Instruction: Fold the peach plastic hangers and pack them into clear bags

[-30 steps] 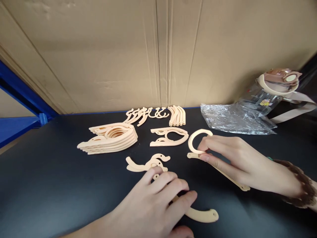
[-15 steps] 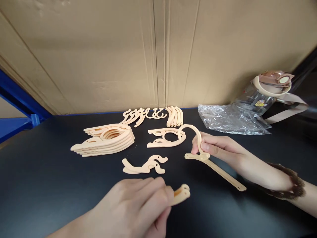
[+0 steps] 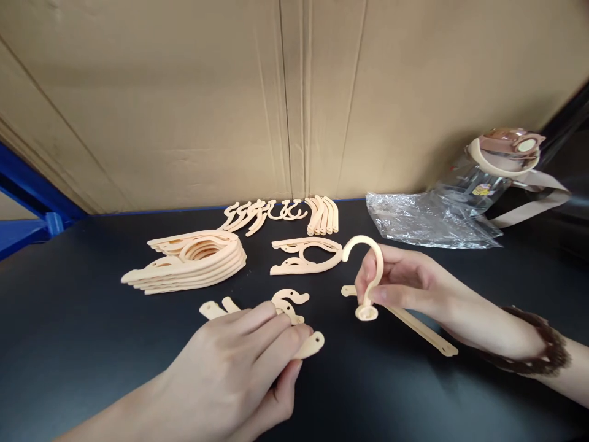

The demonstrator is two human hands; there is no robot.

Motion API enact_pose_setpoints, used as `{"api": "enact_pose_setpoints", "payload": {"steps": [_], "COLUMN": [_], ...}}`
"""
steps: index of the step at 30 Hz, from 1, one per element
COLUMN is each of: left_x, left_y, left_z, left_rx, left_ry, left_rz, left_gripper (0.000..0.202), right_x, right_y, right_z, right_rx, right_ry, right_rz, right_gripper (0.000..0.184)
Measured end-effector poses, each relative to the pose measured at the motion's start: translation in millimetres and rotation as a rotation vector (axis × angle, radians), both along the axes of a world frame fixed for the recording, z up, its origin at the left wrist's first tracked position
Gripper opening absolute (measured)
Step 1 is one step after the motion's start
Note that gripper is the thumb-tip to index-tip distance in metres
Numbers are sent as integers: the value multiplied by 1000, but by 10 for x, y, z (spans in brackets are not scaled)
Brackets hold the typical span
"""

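Observation:
My right hand [image 3: 409, 283] pinches a peach plastic hook piece [image 3: 367, 270] and holds it upright, its ring end just above the black table [image 3: 92, 344]. A long thin peach bar [image 3: 414, 322] lies flat under that hand. My left hand [image 3: 239, 362] is closed on a curved peach arm piece [image 3: 309, 347], whose two ends stick out on either side of the fingers. Just beyond the left fingers lie two small curved pieces [image 3: 289, 301].
A stack of assembled peach hangers [image 3: 188, 261] lies at the left, one more hanger part [image 3: 304, 256] sits in the middle, and rows of small hooks [image 3: 267, 213] and bars [image 3: 323, 215] line the cardboard wall. A clear plastic bag [image 3: 427, 221] and a water bottle [image 3: 497, 169] lie at right.
My right hand lifted the hook piece off the thin bar and turned it upright. My left hand picked up the curved arm piece and carried it left and forward.

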State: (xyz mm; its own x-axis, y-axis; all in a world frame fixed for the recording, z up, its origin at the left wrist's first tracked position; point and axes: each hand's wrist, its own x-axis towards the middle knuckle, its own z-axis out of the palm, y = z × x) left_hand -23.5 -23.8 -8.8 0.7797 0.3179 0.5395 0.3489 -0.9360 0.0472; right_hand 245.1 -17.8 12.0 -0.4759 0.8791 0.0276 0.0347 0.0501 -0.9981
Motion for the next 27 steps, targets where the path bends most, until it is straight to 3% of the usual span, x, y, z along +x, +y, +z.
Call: {"api": "enact_pose_setpoints", "payload": {"steps": [9,19,27], "left_x": [41,55,22], "left_y": [47,122,133], "left_z": [-21,-68,-77], "left_rx": [28,4,77], "left_ry": [88,24,60], "left_rz": [15,25,33], "left_gripper": [29,25,30], "right_x": [-74,-85,-111], "right_y": [-23,-5,-29], "right_z": [-28,-100,-99], "right_rx": [-130,-147,-206], "right_ry": [74,142,172], "right_rz": [64,88,100], "right_gripper": [12,19,18]}}
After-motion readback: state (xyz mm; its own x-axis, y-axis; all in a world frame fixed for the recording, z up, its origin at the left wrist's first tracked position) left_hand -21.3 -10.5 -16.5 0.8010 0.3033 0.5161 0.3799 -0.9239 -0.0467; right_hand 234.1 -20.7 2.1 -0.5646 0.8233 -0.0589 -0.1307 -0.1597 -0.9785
